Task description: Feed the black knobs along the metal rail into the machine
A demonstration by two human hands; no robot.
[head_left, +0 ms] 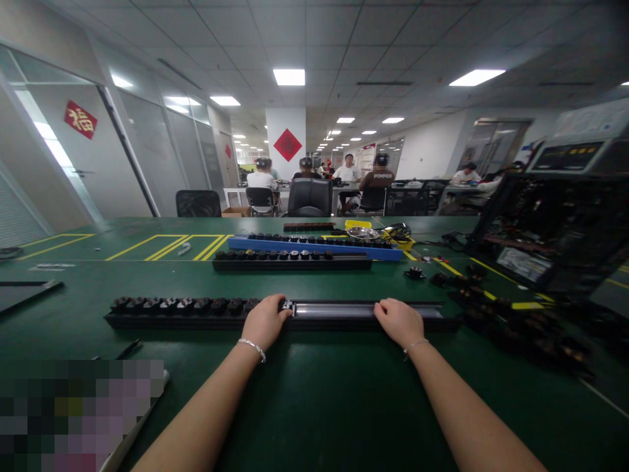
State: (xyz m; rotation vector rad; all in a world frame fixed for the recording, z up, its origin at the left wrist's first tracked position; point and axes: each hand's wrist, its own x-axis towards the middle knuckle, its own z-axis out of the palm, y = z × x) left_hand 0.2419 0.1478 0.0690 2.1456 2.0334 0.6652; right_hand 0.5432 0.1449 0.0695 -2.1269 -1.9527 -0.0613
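Observation:
A long black rail [339, 313] lies across the green table in front of me. Its left half carries a row of several small black parts [181, 305]; its right half shows a bare grey channel. My left hand [265, 321] rests on the rail at the end of that row, fingers curled over a small black part. My right hand [399, 320] sits closed on the rail's near edge, further right. Both wrists wear a thin bracelet.
Two more loaded rails, one black [292, 261] and one blue [319, 246], lie further back. A heap of loose black parts [521, 321] is at the right, beside a dark open machine [555, 223]. A metal bowl [362, 232] stands behind. People sit at desks far back.

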